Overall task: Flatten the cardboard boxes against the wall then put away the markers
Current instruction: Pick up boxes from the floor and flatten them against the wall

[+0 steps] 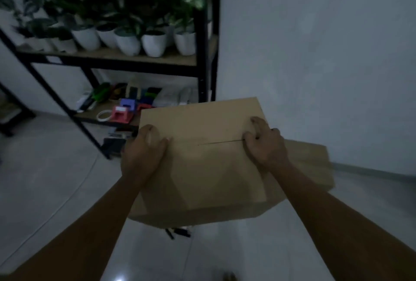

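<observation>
A brown cardboard box (pixel 202 163) is held up in front of the person, above the pale tiled floor (pixel 45 190), with a grey wall (pixel 315 55) behind it. The left hand (pixel 144 152) grips the box's left edge, thumb lying on the top face and the fingers wrapped out of sight around the side. The right hand (pixel 263 143) presses on the top near the right edge, its fingers (pixel 249 139) curled at the end of a thin slit where the flaps meet. A second cardboard box (pixel 310 163) lies behind and to the right, close to the wall. Dark markers (pixel 177 232) lie on the floor just below the held box. To the left stands a black shelf rack (pixel 202 33) carrying white plant pots (pixel 154 44) above, and a tape roll (pixel 103 116) and coloured items on the lower shelf.
</observation>
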